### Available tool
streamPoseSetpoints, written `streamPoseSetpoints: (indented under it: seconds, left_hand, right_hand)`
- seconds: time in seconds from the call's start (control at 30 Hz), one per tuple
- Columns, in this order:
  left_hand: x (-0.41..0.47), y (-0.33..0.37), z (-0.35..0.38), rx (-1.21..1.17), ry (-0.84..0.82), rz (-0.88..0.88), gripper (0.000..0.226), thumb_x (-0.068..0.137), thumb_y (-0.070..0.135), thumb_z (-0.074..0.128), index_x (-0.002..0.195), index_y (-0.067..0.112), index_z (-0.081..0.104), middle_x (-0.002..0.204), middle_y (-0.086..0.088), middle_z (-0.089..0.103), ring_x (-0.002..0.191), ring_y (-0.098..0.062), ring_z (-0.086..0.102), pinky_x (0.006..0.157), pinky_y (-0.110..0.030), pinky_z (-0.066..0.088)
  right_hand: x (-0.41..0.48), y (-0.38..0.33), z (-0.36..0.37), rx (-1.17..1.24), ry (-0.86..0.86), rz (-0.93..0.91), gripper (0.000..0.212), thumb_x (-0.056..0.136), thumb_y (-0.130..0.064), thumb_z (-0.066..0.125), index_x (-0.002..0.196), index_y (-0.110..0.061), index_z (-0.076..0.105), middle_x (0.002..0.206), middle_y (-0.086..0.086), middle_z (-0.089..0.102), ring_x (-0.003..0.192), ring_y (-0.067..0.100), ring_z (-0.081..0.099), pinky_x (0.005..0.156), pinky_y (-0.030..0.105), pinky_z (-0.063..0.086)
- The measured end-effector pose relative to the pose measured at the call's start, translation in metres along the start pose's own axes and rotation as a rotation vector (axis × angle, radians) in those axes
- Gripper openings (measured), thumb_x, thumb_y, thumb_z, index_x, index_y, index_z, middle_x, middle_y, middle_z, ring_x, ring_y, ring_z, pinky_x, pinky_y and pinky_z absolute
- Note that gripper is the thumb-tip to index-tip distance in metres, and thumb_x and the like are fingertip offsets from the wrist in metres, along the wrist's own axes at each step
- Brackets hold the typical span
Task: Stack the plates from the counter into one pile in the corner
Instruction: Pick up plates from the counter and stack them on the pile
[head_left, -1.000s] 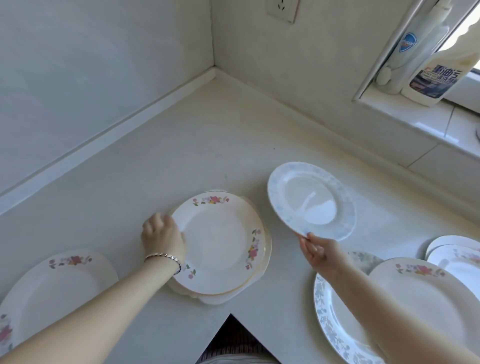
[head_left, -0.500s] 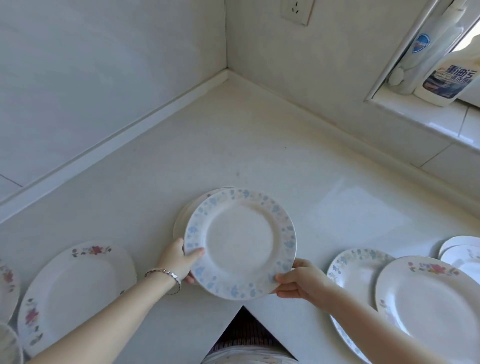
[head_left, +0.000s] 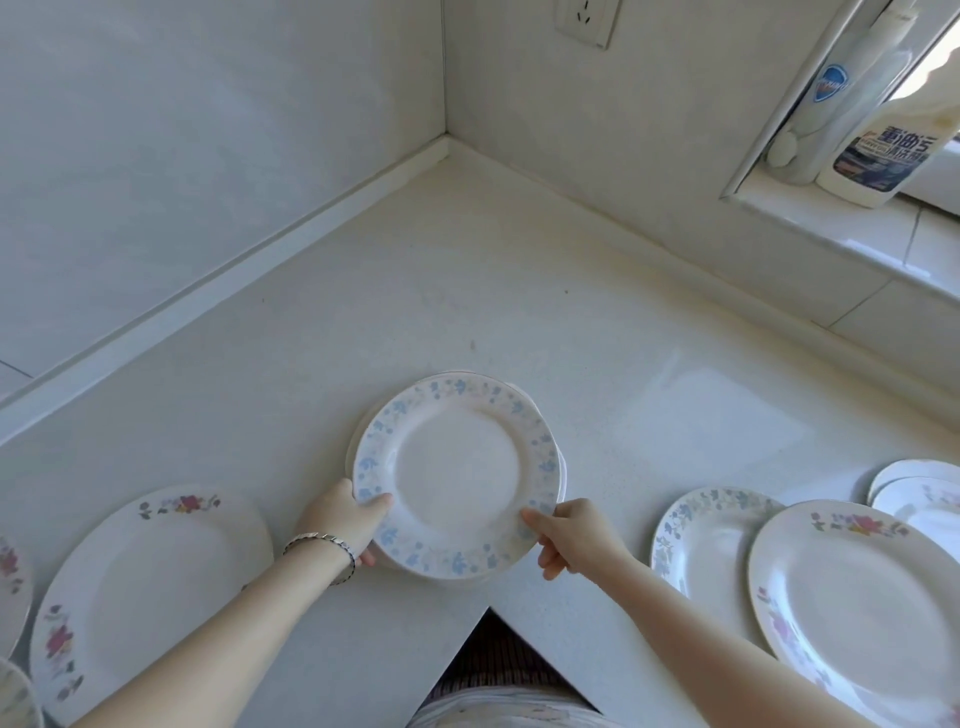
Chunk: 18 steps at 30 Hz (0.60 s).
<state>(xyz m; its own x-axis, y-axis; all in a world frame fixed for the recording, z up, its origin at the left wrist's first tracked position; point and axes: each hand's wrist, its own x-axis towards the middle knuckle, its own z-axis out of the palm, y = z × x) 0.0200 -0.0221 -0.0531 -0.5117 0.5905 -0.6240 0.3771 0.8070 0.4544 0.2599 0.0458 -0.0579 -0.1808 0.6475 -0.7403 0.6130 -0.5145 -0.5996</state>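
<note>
Bare, sleeveless forearms (head_left: 218, 629); a thin silver bracelet (head_left: 323, 545) rings the wrist behind the left grip (head_left: 345, 525); dark striped clothing (head_left: 488, 665) below.

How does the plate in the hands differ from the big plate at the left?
The held plate has a continuous blue flower band on its rim; the left plate has separate pink sprays. The held plate is over a pile; the left plate lies alone. Both are round and white.

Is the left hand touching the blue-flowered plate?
Touching. The head view shows the left hand with its thumb lying on the rim of the blue-flowered plate.
</note>
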Motion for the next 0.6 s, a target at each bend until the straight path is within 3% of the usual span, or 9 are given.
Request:
streamPoseSetpoints:
  seconds: [0.1,0.2,0.27,0.37,0.4,0.47,0.53,0.6]
  left_hand:
    - [0.000,0.010,-0.001,0.148,0.064,0.011,0.026,0.085,0.033,0.050,0.096,0.009,0.051,0.087,-0.011,0.068,0.068,-0.026,0.064,0.061,-0.028,0.048]
    - [-0.002,0.022,0.008,0.276,0.117,0.005,0.037,0.092,0.024,0.042,0.117,-0.003,0.042,0.111,-0.021,0.061,0.091,-0.033,0.059,0.071,-0.033,0.041]
    - [-0.007,0.027,0.015,0.331,0.151,0.000,0.039,0.094,0.019,0.037,0.121,-0.008,0.037,0.121,-0.024,0.055,0.106,-0.036,0.057,0.080,-0.037,0.044]
    - [-0.016,0.033,0.024,0.533,0.206,0.040,0.058,0.095,0.020,0.039,0.140,-0.006,0.015,0.143,-0.021,0.029,0.126,-0.035,0.039,0.098,-0.037,0.038]
    - [-0.020,0.035,0.028,0.618,0.216,0.108,0.064,0.094,0.022,0.041,0.144,-0.001,0.009,0.148,-0.017,0.020,0.130,-0.033,0.032,0.103,-0.036,0.033]
    - [-0.025,0.041,0.041,0.692,0.213,0.303,0.064,0.092,0.026,0.044,0.146,0.008,0.014,0.151,-0.011,0.013,0.137,-0.031,0.020,0.110,-0.037,0.024]
    - [-0.033,0.051,0.060,0.705,0.179,0.497,0.055,0.090,0.024,0.046,0.141,0.014,0.029,0.152,-0.010,0.014,0.140,-0.029,0.016,0.112,-0.037,0.018]
    - [-0.044,0.063,0.079,0.717,0.114,0.677,0.047,0.089,0.022,0.045,0.135,0.015,0.038,0.150,-0.009,0.020,0.136,-0.028,0.025,0.110,-0.036,0.021]
  right_hand:
    - [0.006,0.000,0.005,-0.084,0.072,-0.022,0.035,0.085,-0.037,0.057,0.060,-0.013,0.056,0.048,-0.004,0.058,0.037,0.005,0.052,0.048,0.015,0.043]
    - [0.007,-0.002,0.006,-0.079,0.107,-0.040,0.037,0.082,-0.040,0.059,0.058,-0.013,0.055,0.051,-0.003,0.058,0.044,0.009,0.053,0.054,0.021,0.046]
    - [0.004,-0.001,0.002,-0.088,0.143,-0.049,0.040,0.082,-0.045,0.059,0.057,-0.014,0.053,0.052,-0.004,0.059,0.045,0.009,0.054,0.052,0.020,0.045]
    - [-0.008,0.015,-0.013,0.004,0.210,-0.011,0.039,0.086,-0.044,0.054,0.061,-0.015,0.056,0.052,-0.007,0.060,0.040,0.005,0.057,0.043,0.014,0.038]
    - [-0.015,0.025,-0.023,0.065,0.244,0.004,0.036,0.086,-0.042,0.055,0.061,-0.015,0.056,0.051,-0.007,0.060,0.039,0.004,0.057,0.040,0.013,0.035]
    - [-0.032,0.052,-0.047,0.149,0.334,-0.003,0.030,0.084,-0.032,0.058,0.061,-0.013,0.056,0.055,-0.001,0.059,0.045,0.011,0.057,0.042,0.014,0.035]
    - [-0.051,0.084,-0.081,0.085,0.496,0.000,0.026,0.083,-0.024,0.059,0.065,-0.005,0.059,0.063,0.006,0.058,0.057,0.019,0.055,0.054,0.022,0.039]
    - [-0.068,0.116,-0.117,0.013,0.710,0.067,0.022,0.083,-0.023,0.058,0.087,-0.002,0.066,0.080,0.009,0.066,0.078,0.025,0.062,0.070,0.031,0.044]
